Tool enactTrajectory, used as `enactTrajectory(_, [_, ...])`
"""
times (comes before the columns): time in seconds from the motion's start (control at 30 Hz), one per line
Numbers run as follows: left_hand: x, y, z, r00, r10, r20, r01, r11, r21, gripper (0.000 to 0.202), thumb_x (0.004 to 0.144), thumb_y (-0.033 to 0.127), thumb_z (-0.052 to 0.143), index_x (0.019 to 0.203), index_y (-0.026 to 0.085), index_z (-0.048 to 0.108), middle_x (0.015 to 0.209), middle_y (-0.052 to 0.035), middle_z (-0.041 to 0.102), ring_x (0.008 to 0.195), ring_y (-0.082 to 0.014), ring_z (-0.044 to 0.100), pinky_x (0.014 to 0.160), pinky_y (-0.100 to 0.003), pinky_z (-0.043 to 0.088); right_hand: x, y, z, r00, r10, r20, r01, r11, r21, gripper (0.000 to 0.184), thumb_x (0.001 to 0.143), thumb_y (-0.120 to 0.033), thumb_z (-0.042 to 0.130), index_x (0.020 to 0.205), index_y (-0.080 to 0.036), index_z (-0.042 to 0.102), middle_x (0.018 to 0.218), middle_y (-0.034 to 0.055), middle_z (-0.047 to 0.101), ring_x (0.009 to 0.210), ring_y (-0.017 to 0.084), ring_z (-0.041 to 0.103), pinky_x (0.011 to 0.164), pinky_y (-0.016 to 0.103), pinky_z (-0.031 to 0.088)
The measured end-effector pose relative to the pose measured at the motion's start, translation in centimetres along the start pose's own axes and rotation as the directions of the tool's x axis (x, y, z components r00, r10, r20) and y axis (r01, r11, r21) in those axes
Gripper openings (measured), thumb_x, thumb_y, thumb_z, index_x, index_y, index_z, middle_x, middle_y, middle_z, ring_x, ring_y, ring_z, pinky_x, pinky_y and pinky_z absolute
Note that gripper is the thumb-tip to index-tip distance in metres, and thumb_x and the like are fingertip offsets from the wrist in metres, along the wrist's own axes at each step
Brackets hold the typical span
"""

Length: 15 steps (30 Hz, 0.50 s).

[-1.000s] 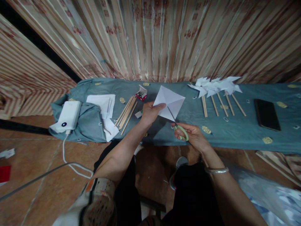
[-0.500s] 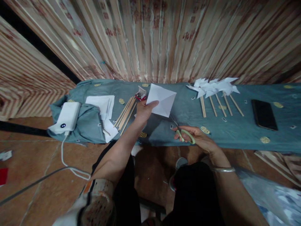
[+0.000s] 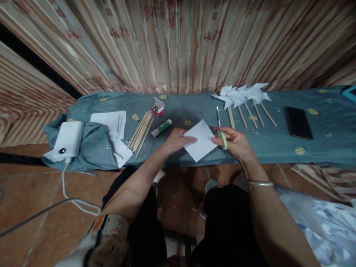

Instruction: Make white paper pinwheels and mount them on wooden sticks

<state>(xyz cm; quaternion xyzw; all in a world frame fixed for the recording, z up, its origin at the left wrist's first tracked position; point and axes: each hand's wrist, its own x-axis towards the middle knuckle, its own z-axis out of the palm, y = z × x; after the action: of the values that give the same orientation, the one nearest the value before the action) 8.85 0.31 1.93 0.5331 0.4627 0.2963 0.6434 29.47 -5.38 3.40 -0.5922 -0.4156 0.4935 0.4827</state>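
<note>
Paper cutting, seemingly: pinching the white square (image 3: 200, 144) at near centre with left hand (image 3: 177, 139) and right hand (image 3: 236, 142), also gripping scissors (image 3: 220, 132) in the right; next, probably needing blades (image 3: 218, 118) turned toward the edge.

Room dim, light muted; source can't be told from here. Paper (image 3: 198, 146) pale against dull surface (image 3: 191, 104); soft shadow by the surface's near edge, floor (image 3: 180, 193) below darker. Bracelet (image 3: 260, 183) glints. Fine detail soft; curtain (image 3: 189, 48) folds slant outward.
</note>
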Motion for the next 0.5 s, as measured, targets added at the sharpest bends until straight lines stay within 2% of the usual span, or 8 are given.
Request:
enactTrajectory(0.13, [-0.6,-0.3,0.2,0.998,-0.020,0.065,0.018,0.999,0.032,0.020,0.050,0.029,0.080,0.056,0.014,0.068,0.050,0.0025,0.056,0.047,-0.0108,0.049,0.047,-0.022,0.033,-0.5,-0.2,0.1,0.995,0.049,0.093,-0.048,0.999,-0.012,0.055,0.039,-0.036,0.092,0.087,-0.020,0.071,0.066,-0.0021,0.070,0.059,0.014,0.060,0.061,0.029,0.050])
enactTrajectory(0.23, [-0.9,-0.3,0.4,1.000,-0.003,0.026,0.005,0.997,-0.082,0.025,0.049,0.031,0.082,0.060,0.013,0.069,0.056,0.0013,0.060,0.051,-0.0107,0.052,0.052,-0.023,0.036,-0.7,-0.3,0.2,0.996,0.039,0.080,-0.041,0.999,0.019,0.052,0.040,-0.035,0.092,0.085,-0.020,0.070,0.066,-0.0026,0.069,0.057,0.013,0.058,0.058,0.027,0.048])
enactTrajectory(0.37, [-1.3,0.2,1.0,0.995,-0.005,-0.099,-0.035,0.918,-0.396,0.044,0.050,0.031,0.085,0.089,0.016,0.072,0.081,-0.0027,0.071,0.073,-0.0149,0.063,0.069,-0.026,0.047,-0.5,-0.1,0.8,0.997,-0.055,-0.058,0.059,0.997,0.058,0.049,0.043,-0.035,0.090,0.085,-0.021,0.068,0.063,-0.0046,0.066,0.055,0.011,0.055,0.058,0.026,0.045])
enactTrajectory(0.5, [-2.1,0.7,1.6,0.995,-0.092,-0.034,0.051,0.786,-0.617,0.041,0.060,0.044,0.080,0.089,0.018,0.067,0.091,-0.0056,0.071,0.089,-0.0207,0.065,0.079,-0.031,0.050,0.3,0.5,2.1,0.954,-0.159,-0.255,0.173,0.984,0.033,0.052,0.046,-0.040,0.087,0.089,-0.019,0.065,0.053,-0.0085,0.057,0.050,0.010,0.048,0.053,0.025,0.038])
